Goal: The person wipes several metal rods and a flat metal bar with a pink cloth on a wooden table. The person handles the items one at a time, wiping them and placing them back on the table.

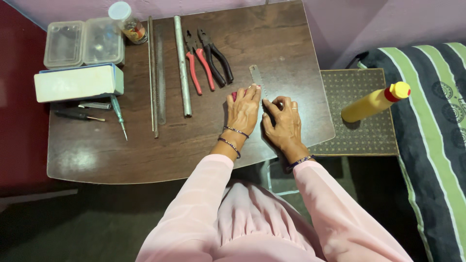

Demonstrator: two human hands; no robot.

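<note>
Dark wooden table (145,155) fills the view, a striped bed (432,121) at three o'clock. At ten o'clock lie a white box (77,82) and clear containers (82,42); at twelve, a metal rod (182,65) and two pliers (208,60). Left hand (242,109) lies flat, fingers spread, covering a small red thing (234,96) beside a metal ruler (257,80). Right hand (284,121), fingers curled, pinches the ruler's near end.

single head-mounted view, looking steeply down from above onto the wooden table (145,155), at arm's length.
</note>
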